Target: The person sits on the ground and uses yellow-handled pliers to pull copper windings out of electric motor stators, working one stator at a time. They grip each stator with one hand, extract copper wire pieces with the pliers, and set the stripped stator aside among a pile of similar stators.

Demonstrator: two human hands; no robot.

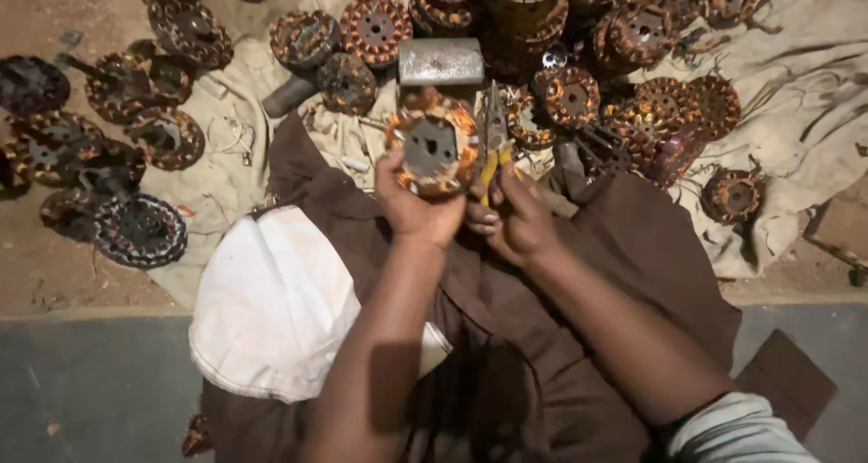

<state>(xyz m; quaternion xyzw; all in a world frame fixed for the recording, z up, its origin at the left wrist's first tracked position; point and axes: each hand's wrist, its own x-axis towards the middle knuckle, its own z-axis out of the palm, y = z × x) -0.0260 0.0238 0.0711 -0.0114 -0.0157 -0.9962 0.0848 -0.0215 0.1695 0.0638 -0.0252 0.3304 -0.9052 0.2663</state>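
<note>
Left hand (418, 212) grips a stator (432, 144) upright at chest height, face turned to the person, windings exposed. Right hand (513, 219) closed on pliers (494, 137), tips at the stator's right edge. More stators (140, 230) lie on cloth (805, 110) around.

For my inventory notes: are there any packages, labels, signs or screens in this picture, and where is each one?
None that I can see. The left hand holds a round copper-wound stator, the right hand yellow-handled pliers; only more stators and a grey metal block lie on the cloth.
</note>
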